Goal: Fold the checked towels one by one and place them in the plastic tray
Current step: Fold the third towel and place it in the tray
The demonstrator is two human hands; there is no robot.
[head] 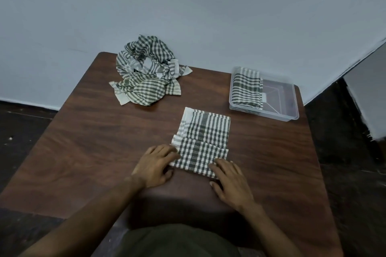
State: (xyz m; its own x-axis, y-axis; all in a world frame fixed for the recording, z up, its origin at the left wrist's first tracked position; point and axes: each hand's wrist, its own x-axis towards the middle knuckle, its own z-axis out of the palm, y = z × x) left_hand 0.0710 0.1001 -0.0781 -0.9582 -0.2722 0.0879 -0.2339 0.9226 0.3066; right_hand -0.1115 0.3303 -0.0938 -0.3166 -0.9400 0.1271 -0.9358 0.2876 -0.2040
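Towels [203, 131]: woven checked cloth, matt. Tray [290, 108]: clear smooth plastic. Tabletop [83, 131]: dark wood-grain, slight sheen. Wall [188, 6]: matt

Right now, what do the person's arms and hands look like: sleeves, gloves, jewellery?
Both forearms are bare as far as the frame shows, with no sleeves visible. The left hand and right hand wear no gloves, and no rings, watch or bracelets are visible.

Brown wooden table [83, 131] against pale wall [188, 6], seemingly dark floor [344, 152].
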